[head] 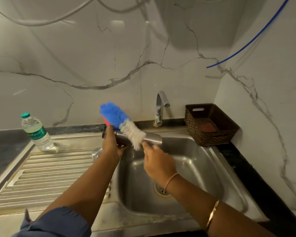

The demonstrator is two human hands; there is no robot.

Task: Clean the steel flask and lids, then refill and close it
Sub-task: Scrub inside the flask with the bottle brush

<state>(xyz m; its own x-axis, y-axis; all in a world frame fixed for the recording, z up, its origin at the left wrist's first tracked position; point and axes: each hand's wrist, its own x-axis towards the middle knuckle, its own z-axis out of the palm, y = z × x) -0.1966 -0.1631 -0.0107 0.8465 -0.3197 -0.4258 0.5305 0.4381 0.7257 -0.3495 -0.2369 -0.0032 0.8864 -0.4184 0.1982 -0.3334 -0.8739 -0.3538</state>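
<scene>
Left hand (pixel 111 145) clamps the steel flask (pixel 152 139) sideways over the sink (pixel 203 168); right hand (pixel 156 162) grips the bottle brush (pixel 125 124) (bristles blue and white) lying across it.

1 flask (pixel 153 139), 1 brush (pixel 125 124), 1 plastic bottle (pixel 36 132), 1 basket (pixel 210 124), 1 tap (pixel 161 108), 2 hands (pixel 112 146).

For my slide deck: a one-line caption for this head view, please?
Left hand holds the steel flask sideways over the sink; right hand works a bottle brush.
</scene>
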